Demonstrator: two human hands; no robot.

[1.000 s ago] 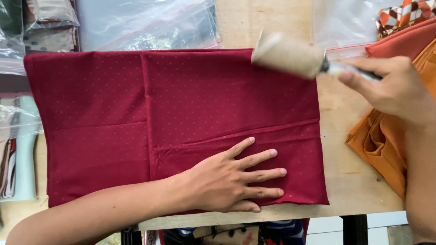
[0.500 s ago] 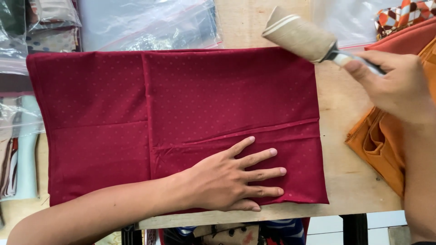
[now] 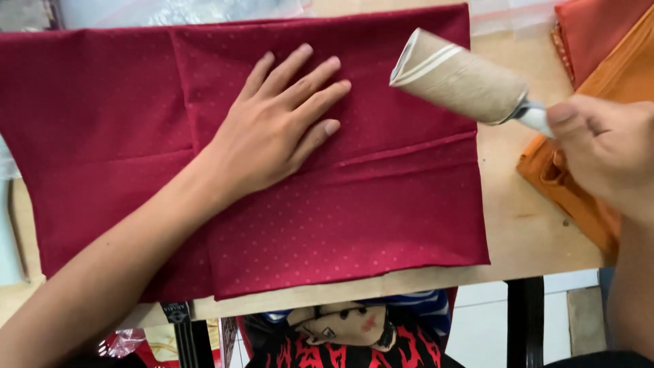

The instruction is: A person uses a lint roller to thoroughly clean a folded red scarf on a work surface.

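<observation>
Lying flat on the table [image 3: 531, 238], the red cloth [image 3: 381, 225] is pinned by the splayed left hand [image 3: 272, 129]; the lint roller [image 3: 458, 76], gripped by the right hand [image 3: 606, 153], could bunch unpinned fabric.

The left hand [image 3: 272, 129] lies flat, fingers spread, on the folded dark red dotted cloth [image 3: 354, 218] spread over the wooden bench [image 3: 531, 225], while the right hand [image 3: 606, 153] grips a lint roller [image 3: 460, 78] tilted above the cloth's right edge, beside orange fabric [image 3: 599, 75].
</observation>
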